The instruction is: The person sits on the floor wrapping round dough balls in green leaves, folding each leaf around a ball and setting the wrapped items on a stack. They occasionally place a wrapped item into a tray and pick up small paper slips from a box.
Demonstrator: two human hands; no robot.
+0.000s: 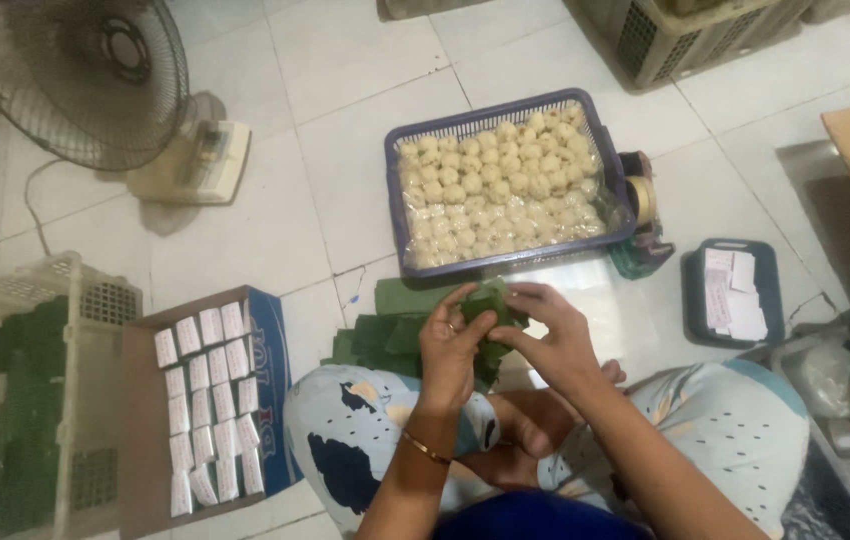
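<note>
Two hands work together: our left hand and right hand both grip a folded green leaf wrapper, just near of the purple plastic basket of pale dough balls. We judge tight, even folds advisable.

Bare floor between fan, basket

Left hand, right hand: fingertips pinched together.

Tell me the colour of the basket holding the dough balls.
The basket is dark blue-purple plastic mesh, seen in the head view.
</note>
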